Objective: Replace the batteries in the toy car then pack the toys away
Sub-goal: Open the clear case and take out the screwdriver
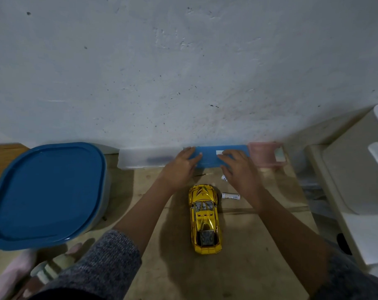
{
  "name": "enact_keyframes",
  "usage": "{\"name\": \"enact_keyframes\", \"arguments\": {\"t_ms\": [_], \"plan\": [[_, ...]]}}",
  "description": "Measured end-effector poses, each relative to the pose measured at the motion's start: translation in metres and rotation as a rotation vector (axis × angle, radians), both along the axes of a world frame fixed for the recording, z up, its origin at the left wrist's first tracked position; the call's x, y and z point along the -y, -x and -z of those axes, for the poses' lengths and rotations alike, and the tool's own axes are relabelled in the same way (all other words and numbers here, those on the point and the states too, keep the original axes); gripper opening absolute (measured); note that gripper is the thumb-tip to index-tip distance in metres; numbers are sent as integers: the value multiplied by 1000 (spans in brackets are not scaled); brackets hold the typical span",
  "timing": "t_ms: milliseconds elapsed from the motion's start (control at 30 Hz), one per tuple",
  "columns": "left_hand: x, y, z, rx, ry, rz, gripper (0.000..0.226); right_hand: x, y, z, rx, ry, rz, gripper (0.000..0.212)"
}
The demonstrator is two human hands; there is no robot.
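Note:
A shiny yellow toy car (205, 219) stands upright on the wooden board, nose pointing away from me. A white battery (230, 196) lies just right of its front, and a second white one (224, 177) peeks out under my right hand. Both hands reach past the car to a long blue plastic case (212, 158) lying against the wall. My left hand (180, 167) grips its left end and my right hand (240, 169) covers its right part. A thin dark stick (202, 174), perhaps a small screwdriver, lies between my hands.
A big container with a blue lid (46, 191) sits at the left. A translucent case (140, 161) and a pink one (268, 154) flank the blue case along the wall. White plastic bins (354, 176) stand at the right. A pale pink thing (12, 276) lies at the bottom left.

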State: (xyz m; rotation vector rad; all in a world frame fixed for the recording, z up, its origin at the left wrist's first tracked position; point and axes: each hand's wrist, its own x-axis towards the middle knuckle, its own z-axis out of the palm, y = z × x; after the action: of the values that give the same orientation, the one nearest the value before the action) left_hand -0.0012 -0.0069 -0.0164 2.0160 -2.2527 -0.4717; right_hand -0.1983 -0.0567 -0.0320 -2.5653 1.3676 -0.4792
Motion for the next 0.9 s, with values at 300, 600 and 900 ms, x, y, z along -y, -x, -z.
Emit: {"name": "enact_keyframes", "arguments": {"t_ms": [300, 600, 900], "plan": [[0, 9, -1, 111, 0, -13, 61, 9, -9, -5, -75, -7, 23, 27], [-10, 5, 14, -82, 44, -69, 61, 6, -20, -17, -203, -135, 102, 34], [-62, -28, 8, -552, 319, -771, 74, -7, -49, -32, -81, -204, 132, 30]]}}
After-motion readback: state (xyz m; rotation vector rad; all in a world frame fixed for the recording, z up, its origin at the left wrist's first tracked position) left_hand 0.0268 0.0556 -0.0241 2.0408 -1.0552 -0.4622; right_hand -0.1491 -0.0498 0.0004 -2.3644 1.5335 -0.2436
